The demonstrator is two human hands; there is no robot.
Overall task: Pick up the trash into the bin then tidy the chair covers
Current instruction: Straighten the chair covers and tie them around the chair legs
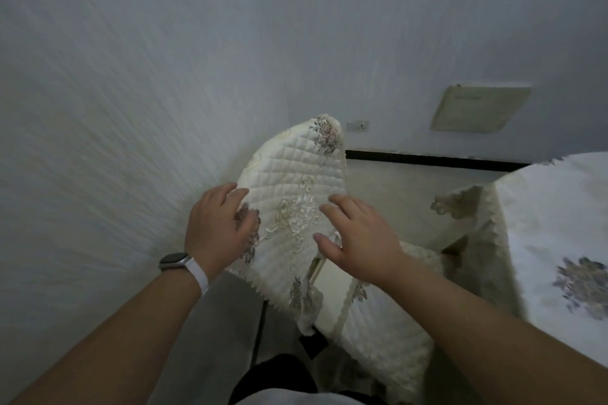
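A cream quilted chair cover (pixel 292 181) with embroidered flowers drapes over a chair back in the middle of the view. My left hand (pixel 218 227), with a watch on its wrist, lies against the cover's left edge, fingers curled on the fabric. My right hand (pixel 355 233) rests flat on the cover's right side with fingers spread. The chair's seat cover (pixel 381 322), also cream and quilted, shows below the right hand. No trash and no bin are in view.
A pale wall (pixel 131 108) stands close on the left. A table with a floral cloth (pixel 559 240) fills the right side, its lace edge hanging down. A wall socket (pixel 358 125) and a beige panel (pixel 480 112) sit on the far wall above the tiled floor.
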